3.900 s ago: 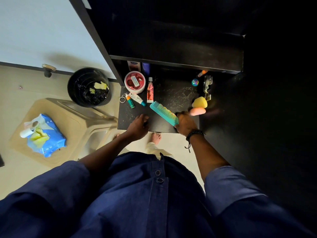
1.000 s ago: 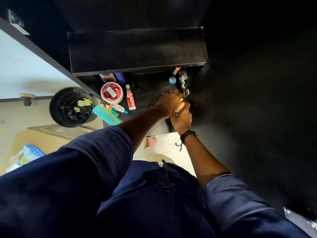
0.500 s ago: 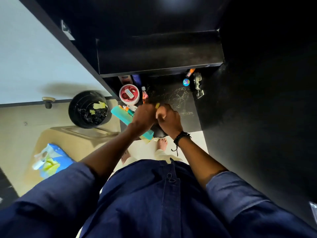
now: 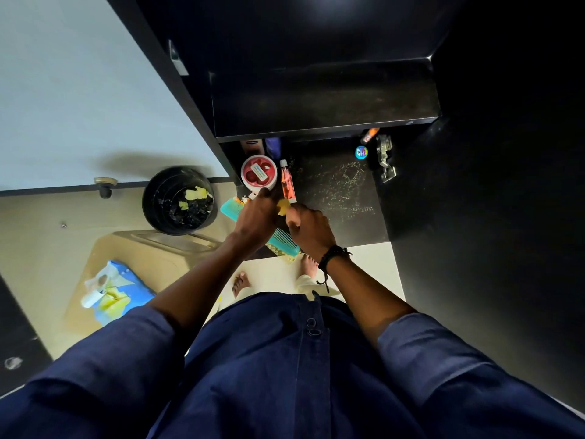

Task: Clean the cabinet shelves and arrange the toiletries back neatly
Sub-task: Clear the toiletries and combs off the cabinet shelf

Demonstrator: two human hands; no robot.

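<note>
Both hands meet over the front left corner of the lower shelf [image 4: 342, 188], which is streaked with pale dust. The left hand [image 4: 256, 213] has its fingers curled and holds a yellow sponge [image 4: 283, 205] at their tips. The right hand [image 4: 311, 229], with a dark wristband, is curled just beside the sponge; I cannot tell whether it grips the sponge or holds anything else.

A teal comb [image 4: 281, 245] lies across the shelf's front edge under both hands, its ends showing on either side. Just behind the left hand stands a red jar [image 4: 259, 176], and an orange tube [image 4: 287, 185] lies beside it, its near end close to the sponge. A small blue tin [image 4: 361, 152] sits well apart at the back right, near a metal hinge [image 4: 384, 160]. The upper shelf [image 4: 323, 103] overhangs the back of the lower one.

On the floor to the left stands a black bin [image 4: 179, 201] with yellow scraps in it. Nearer is a beige stool [image 4: 142, 258] carrying a blue wipes pack [image 4: 117, 289].
</note>
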